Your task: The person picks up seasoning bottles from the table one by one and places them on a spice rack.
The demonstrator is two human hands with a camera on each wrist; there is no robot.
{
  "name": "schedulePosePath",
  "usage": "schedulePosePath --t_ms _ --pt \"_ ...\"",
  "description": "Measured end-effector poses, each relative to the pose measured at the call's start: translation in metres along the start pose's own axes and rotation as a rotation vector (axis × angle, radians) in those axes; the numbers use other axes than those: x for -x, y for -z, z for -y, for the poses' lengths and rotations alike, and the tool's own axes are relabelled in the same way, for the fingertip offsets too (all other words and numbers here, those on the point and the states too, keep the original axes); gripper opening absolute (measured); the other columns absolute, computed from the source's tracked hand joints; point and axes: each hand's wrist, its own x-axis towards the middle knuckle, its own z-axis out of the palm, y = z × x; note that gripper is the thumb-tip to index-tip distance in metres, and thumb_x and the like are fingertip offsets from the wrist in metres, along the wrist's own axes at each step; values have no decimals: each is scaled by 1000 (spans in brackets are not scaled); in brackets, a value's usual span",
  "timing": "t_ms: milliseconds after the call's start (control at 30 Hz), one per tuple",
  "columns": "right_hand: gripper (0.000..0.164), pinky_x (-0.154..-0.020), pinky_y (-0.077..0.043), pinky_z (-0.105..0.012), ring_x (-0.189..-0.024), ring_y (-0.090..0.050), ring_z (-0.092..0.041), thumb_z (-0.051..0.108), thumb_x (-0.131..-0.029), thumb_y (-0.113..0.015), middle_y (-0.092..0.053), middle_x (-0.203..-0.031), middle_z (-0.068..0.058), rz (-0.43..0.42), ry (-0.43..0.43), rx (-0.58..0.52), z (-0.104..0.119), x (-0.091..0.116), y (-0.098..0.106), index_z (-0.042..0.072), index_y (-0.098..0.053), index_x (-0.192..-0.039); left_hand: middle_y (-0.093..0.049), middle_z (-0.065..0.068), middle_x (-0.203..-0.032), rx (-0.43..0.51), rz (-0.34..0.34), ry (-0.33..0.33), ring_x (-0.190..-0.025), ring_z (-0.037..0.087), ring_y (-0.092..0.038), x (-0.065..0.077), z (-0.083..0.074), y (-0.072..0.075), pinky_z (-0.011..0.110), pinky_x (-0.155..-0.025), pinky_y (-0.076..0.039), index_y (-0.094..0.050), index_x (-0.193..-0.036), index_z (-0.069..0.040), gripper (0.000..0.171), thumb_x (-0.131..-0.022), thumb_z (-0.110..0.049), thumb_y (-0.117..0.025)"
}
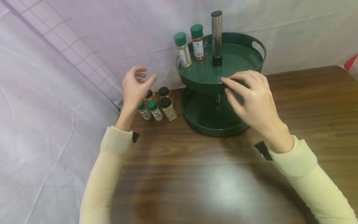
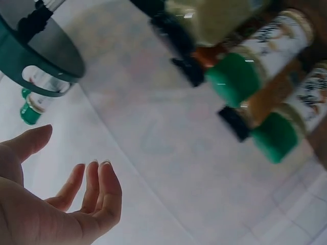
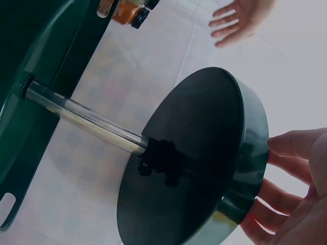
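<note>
A two-tier dark green tray stand (image 1: 218,130) stands on the table. Two spice jars with green caps, one pale (image 1: 184,56) and one reddish (image 1: 199,49), stand on the left of its upper tier (image 1: 235,73), left of the metal post (image 1: 217,34). My left hand (image 1: 135,85) is raised with fingers loosely bent and holds nothing, above several spice jars (image 1: 155,111). At the front rim of the upper tier is my right hand (image 1: 253,99). In the right wrist view its relaxed fingers (image 3: 286,143) meet the tier's outer wall (image 3: 254,127); whether they press it, I cannot tell.
The grouped spice jars, with green or black caps, are on the wooden table (image 1: 173,174) left of the stand. A pale cloth (image 1: 134,31) hangs behind and to the left, with a wire grid (image 1: 75,40) at the upper left. Something red (image 1: 350,63) shows at the far right.
</note>
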Motion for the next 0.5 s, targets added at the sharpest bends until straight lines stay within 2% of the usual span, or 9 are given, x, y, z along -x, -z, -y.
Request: schedulePosePath --t_ms 167,333,500 --pt "28 -100 -39 -57 -107 -57 -43 4 -94 -65 -67 -109 -22 9 14 -7 -1 -1 -1 1 -73 -121 -64 15 -116 -35 -30 68 -101 30 -61 11 25 4 38 -89 -50 -63 -127 -3 50 -90 -33 -75" --pt "29 -101 -38 -56 -107 -57 -42 4 -94 -65 -67 -110 -21 11 13 -32 -2 0 0 2 -73 -121 -65 19 -114 -56 -48 92 -97 30 -63 24 54 5 36 -85 -49 -63 -126 1 45 -91 -26 -73" --pt "29 -102 -38 -56 -107 -56 -43 5 -95 -64 -67 -110 -22 19 23 -31 -5 1 0 2 -72 -123 -65 22 -113 -71 -90 124 -100 33 -62 33 73 4 39 -87 -48 -63 -125 3 43 -90 -20 -73"
